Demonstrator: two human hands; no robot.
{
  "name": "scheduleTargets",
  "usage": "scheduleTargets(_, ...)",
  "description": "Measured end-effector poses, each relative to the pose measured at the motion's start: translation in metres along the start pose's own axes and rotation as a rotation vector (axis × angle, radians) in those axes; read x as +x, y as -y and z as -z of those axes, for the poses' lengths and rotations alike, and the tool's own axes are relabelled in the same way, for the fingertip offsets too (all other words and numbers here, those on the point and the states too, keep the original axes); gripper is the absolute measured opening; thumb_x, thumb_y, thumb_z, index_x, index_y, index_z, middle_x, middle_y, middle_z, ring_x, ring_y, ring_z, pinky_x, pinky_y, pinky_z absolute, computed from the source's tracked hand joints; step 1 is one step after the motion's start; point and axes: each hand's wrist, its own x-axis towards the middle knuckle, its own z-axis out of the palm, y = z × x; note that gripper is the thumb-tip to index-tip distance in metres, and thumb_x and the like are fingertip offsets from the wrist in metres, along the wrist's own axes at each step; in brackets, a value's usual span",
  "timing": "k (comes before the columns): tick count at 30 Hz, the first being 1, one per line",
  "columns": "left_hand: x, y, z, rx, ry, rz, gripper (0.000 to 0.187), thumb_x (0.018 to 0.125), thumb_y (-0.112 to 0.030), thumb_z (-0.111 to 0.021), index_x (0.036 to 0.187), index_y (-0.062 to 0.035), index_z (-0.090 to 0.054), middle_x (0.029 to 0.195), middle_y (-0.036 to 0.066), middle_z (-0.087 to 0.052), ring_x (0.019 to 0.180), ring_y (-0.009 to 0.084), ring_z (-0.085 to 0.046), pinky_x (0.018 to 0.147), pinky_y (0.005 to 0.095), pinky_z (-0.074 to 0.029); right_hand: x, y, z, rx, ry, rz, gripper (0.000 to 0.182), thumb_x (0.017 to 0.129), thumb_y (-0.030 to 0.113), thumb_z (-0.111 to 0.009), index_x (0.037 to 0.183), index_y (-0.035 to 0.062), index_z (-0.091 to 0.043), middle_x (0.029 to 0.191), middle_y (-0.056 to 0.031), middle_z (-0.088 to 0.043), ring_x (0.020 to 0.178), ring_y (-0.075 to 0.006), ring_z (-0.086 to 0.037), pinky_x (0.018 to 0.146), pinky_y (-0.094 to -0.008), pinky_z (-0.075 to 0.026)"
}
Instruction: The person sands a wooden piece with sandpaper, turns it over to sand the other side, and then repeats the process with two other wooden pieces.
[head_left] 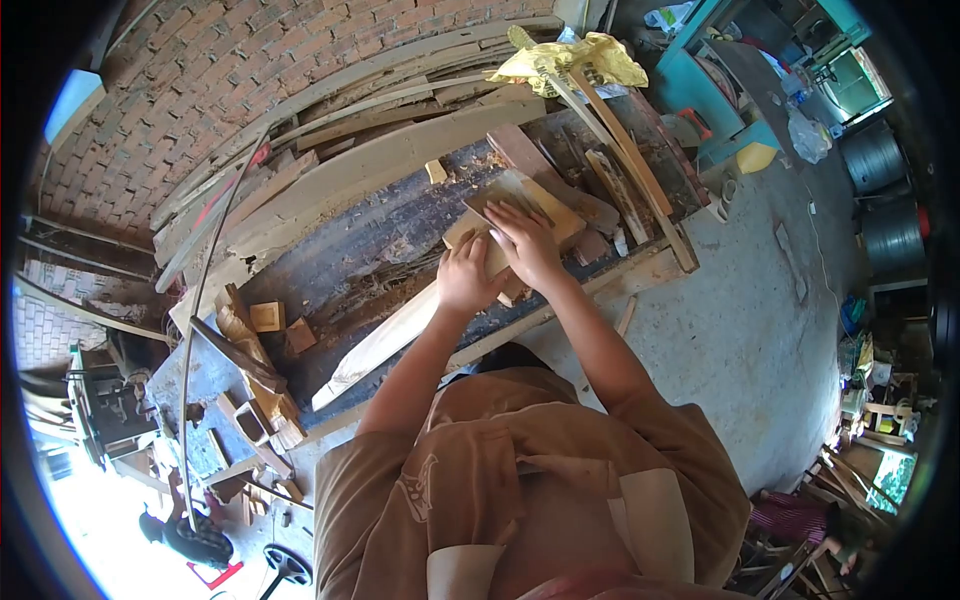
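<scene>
A long pale wooden plank point(375, 350) lies slanting along the dark workbench point(395, 225), its far end passing under my hands. My left hand point(472, 275) presses down at that end, fingers bent over the wood. Beside it, my right hand point(528, 245) lies with its fingers stretched out, on a flat light-brown wooden board point(562, 222). A thin dark edge shows by the right fingertips; I cannot make out what it belongs to. The palms hide what lies directly under them.
Long boards point(340, 165) are stacked along the brick wall point(230, 80). A yellow sack point(610, 60) lies at the bench's far end. Wood offcuts point(267, 317) and a thin upright rod point(208, 265) stand left. Another person point(195, 540) is at lower left.
</scene>
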Motion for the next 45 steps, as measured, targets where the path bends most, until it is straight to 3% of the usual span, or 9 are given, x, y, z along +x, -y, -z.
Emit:
scheduleTargets(7,0.001,-0.004,0.001,-0.025,0.002,0.025,0.061,0.062,-0.037,-0.070,0.107,-0.0006,-0.050,0.109,0.020,-0.054,0.106,0.0315,-0.050,0.088,0.0413,-0.039,-0.065,-0.001,0.013,0.012,-0.059,0.005,0.035,0.085,0.018,-0.049,0.119,0.0103,-0.049,0.124,-0.0064,-0.048,0.116,-0.0236,-0.043,0.093,-0.0450,-0.032)
scheduleTargets(14,0.001,-0.001,-0.001,-0.043,0.006,0.001,0.063,0.063,-0.038,-0.069,0.109,-0.0013,-0.050,0.109,0.019,-0.054,0.106,0.0309,-0.050,0.087,0.0413,-0.039,-0.009,-0.006,0.007,-0.127,-0.033,0.052,0.033,0.087,0.018,-0.046,0.118,0.0094,-0.050,0.122,-0.0090,-0.049,0.115,-0.0234,-0.045,0.091,-0.0461,-0.034)
scheduleTargets(16,0.001,0.001,-0.001,0.053,0.001,-0.001,0.064,0.063,-0.039,-0.069,0.111,-0.0018,-0.049,0.109,0.019,-0.054,0.107,0.0300,-0.050,0.088,0.0413,-0.039,0.005,-0.008,-0.002,0.153,0.033,-0.102,0.032,0.087,0.018,-0.044,0.118,0.0095,-0.050,0.122,-0.0094,-0.049,0.114,-0.0242,-0.045,0.091,-0.0464,-0.034)
scheduleTargets(20,0.001,-0.003,0.001,-0.017,0.025,0.014,0.064,0.063,-0.039,-0.069,0.111,-0.0019,-0.049,0.110,0.019,-0.054,0.107,0.0296,-0.050,0.088,0.0412,-0.039,-0.034,-0.002,0.007,-0.031,-0.102,0.039,0.032,0.087,0.017,-0.045,0.116,0.0065,-0.051,0.122,-0.0095,-0.049,0.115,-0.0252,-0.044,0.091,-0.0450,-0.034)
scheduleTargets(23,0.001,-0.002,0.001,-0.037,0.025,0.030,0.063,0.064,-0.041,-0.069,0.109,-0.0018,-0.050,0.110,0.018,-0.054,0.107,0.0293,-0.050,0.088,0.0408,-0.039,-0.062,0.006,0.016,-0.148,-0.046,0.008,0.032,0.087,0.016,-0.045,0.116,0.0053,-0.050,0.122,-0.0094,-0.049,0.115,-0.0253,-0.044,0.091,-0.0447,-0.035)
scheduleTargets(31,0.001,-0.003,0.000,-0.031,0.016,0.022,0.064,0.062,-0.040,-0.070,0.110,-0.0026,-0.050,0.108,0.017,-0.055,0.107,0.0291,-0.050,0.088,0.0408,-0.039,-0.008,-0.005,-0.004,0.022,-0.113,-0.002,0.032,0.085,0.008,-0.046,0.116,0.0014,-0.049,0.119,-0.0127,-0.051,0.109,-0.0294,-0.048,0.086,-0.0406,-0.039)
scheduleTargets(38,0.002,0.001,0.001,-0.049,0.038,0.049,0.063,0.062,-0.039,-0.070,0.111,-0.0036,-0.050,0.108,0.016,-0.055,0.109,0.0282,-0.048,0.089,0.0403,-0.038,-0.056,0.000,0.008,-0.157,-0.105,-0.026,0.031,0.084,0.012,-0.048,0.114,0.0058,-0.052,0.118,-0.0082,-0.052,0.112,-0.0243,-0.047,0.088,-0.0410,-0.037)
scheduleTargets(41,0.003,0.000,0.002,-0.028,0.034,0.038,0.064,0.062,-0.039,-0.070,0.111,-0.0035,-0.050,0.108,0.016,-0.056,0.109,0.0282,-0.048,0.089,0.0403,-0.038,-0.010,-0.006,-0.006,-0.031,-0.118,-0.047,0.030,0.083,0.011,-0.049,0.113,0.0064,-0.053,0.118,-0.0082,-0.052,0.112,-0.0244,-0.047,0.090,-0.0417,-0.036)
scheduleTargets(45,0.001,-0.001,0.000,-0.060,0.038,0.028,0.064,0.062,-0.038,-0.070,0.112,-0.0030,-0.050,0.108,0.016,-0.056,0.109,0.0285,-0.048,0.089,0.0411,-0.038,-0.020,-0.005,-0.004,0.098,-0.115,-0.106,0.031,0.084,0.013,-0.050,0.114,0.0069,-0.053,0.119,-0.0074,-0.052,0.113,-0.0238,-0.047,0.090,-0.0425,-0.036)
